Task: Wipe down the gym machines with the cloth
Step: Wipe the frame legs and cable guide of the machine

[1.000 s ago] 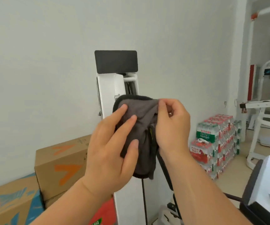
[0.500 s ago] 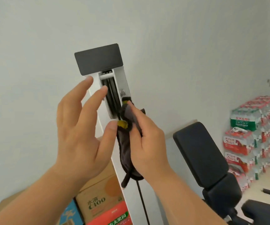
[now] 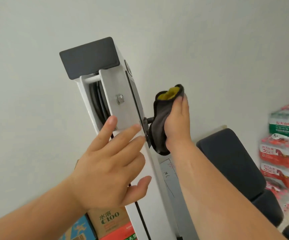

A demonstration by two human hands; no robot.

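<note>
Your right hand [image 3: 177,122] grips the cloth [image 3: 158,118] against the right side of the tall post [image 3: 117,84] | post runs up-down | your left hand [image 3: 110,170] lies flat on its front.

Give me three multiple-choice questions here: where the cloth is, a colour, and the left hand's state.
1. The cloth is: A left of the white machine column; B right of it; C draped over its top.
2. The cloth's inner face is: A yellow; B red; C blue.
3. The left hand is: A open; B a fist; C gripping the cloth.
B: the right hand holds it at the column's right edge. A: yellow shows at its top. A: its fingers are straight.
</note>
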